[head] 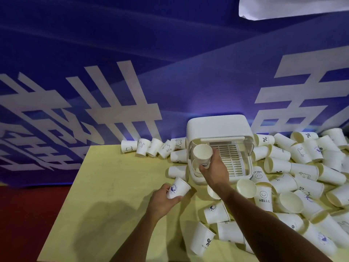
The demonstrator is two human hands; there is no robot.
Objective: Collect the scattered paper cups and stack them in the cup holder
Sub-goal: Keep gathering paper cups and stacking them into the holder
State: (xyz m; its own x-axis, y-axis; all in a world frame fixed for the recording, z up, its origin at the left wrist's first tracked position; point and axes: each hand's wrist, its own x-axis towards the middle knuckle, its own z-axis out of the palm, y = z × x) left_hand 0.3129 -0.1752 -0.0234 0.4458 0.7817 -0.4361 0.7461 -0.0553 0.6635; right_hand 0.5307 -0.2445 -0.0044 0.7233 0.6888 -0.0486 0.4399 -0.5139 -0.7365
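a blue banner point(113, 53) with big white characters hangs behind a yellow table point(113, 186). a heap of white paper cups point(306, 163) covers the table's right side and crowds a white cup holder point(217, 125) at the back edge.

my right hand point(216, 171) is curled round one cup point(202, 153), tilted mouth toward me, at the left of the holder's open front. my left hand point(160, 201) grips a second cup point(178, 189), held sideways just above the table near the holder.

as i judge it, the tilted cup could go in crooked and jam. a hard squeeze could crush the thin paper. my right forearm passes over loose cups and could knock some off the near edge.

the holder's clear wall blurs its inside. i seem to see one cup below mine, but cannot tell how many. the heap runs out of view on the right.
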